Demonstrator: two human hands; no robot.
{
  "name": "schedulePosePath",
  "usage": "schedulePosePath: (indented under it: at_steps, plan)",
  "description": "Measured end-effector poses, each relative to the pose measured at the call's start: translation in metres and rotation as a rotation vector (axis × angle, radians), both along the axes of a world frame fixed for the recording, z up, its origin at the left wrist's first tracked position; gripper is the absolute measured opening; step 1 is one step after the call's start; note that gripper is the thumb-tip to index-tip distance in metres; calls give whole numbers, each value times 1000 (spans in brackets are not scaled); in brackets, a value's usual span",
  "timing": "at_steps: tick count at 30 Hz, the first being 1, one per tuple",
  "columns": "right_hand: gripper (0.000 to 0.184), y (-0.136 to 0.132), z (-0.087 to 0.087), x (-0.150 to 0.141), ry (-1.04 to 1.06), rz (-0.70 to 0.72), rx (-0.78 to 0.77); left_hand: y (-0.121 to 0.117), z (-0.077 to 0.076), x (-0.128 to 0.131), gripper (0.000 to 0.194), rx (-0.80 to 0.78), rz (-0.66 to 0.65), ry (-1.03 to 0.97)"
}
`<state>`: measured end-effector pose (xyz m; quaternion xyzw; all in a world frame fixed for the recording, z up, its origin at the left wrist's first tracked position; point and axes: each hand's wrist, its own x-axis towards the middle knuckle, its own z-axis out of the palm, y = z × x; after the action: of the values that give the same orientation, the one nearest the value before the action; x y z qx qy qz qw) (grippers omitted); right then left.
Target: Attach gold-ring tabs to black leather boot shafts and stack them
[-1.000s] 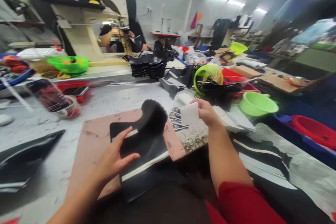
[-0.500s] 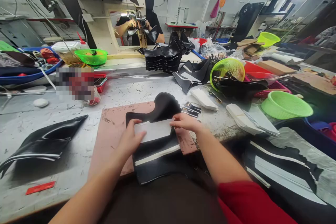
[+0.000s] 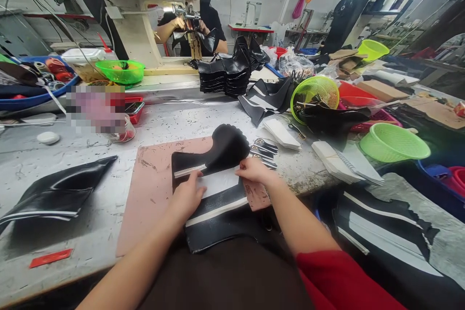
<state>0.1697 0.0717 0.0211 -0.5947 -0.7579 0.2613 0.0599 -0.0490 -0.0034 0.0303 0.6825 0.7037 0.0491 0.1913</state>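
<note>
A black boot-shaft piece [image 3: 214,227] with a scalloped upper end lies before me, partly over a pink board [image 3: 145,179]. Across its middle is a wide white backing strip [image 3: 223,178]. My left hand [image 3: 187,198] holds the strip's left part, thumb on top and some fingers hidden. At the strip's right end, my right hand [image 3: 254,172] pinches the corner between thumb and fingers. Narrow white tapes show above and below the strip. Small black straps with buckles [image 3: 265,150] lie just beyond my right hand.
White strip bundles [image 3: 281,134] and a green basket [image 3: 394,143] are to the right. A folded black piece [image 3: 58,193] and a red strip [image 3: 51,257] lie left. Stacked black pieces [image 3: 223,77] stand at the back, where another person [image 3: 209,24] works at a sewing machine.
My left hand has shifted right along the wide strip, uncovering a narrow white tape at the upper left of the black piece. My right hand stays at the right end.
</note>
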Motion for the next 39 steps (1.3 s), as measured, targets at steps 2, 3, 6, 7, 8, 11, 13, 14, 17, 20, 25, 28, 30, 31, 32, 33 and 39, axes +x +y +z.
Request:
schedulePosePath:
  at_steps: [2,3,6,7,8,11,13,14,17,20,25,28,30,31,32,33,39]
  plan:
    - [6,-7,4,-4,-55,-18,88,-4,3,3,29,88,-93,171]
    - [4,-12,6,-6,-71,-19,136,-6,4,4,29,159,-159,253]
    - [15,-27,6,-18,-44,97,249,-6,1,10,33,382,-455,336]
    - [16,-32,3,-22,-17,173,273,-5,-2,11,33,411,-569,311]
    - [16,-36,-1,-26,9,246,293,-3,-5,12,34,413,-669,278]
    - [18,-43,-16,-31,60,363,331,2,-19,4,50,325,-823,207]
    - [23,-44,-25,-29,54,390,358,2,-26,-9,53,284,-846,192]
    - [26,-44,-27,-27,36,410,376,0,-28,-18,52,281,-853,189]
    - [33,-45,-23,-21,-86,474,416,-8,-30,-46,45,333,-844,180]
    - [33,-45,-6,-25,-227,511,399,-17,-31,-64,37,435,-813,140]
    - [22,-39,14,-62,-262,612,310,-24,-34,-64,30,552,-704,24]
    - [24,-37,7,-88,-169,720,309,-27,-36,-62,24,548,-685,-25]
    - [26,-38,1,-99,-134,720,325,-28,-37,-62,22,550,-688,-33]
    - [27,-38,-1,-101,-128,714,327,-28,-37,-63,22,555,-683,-30]
    - [27,-39,-2,-103,-124,704,320,-29,-37,-63,21,560,-676,-25]
    - [27,-40,-1,-103,-123,694,306,-29,-37,-63,22,564,-669,-22]
    - [20,-37,13,-103,-122,659,229,-29,-39,-64,23,543,-640,-17]
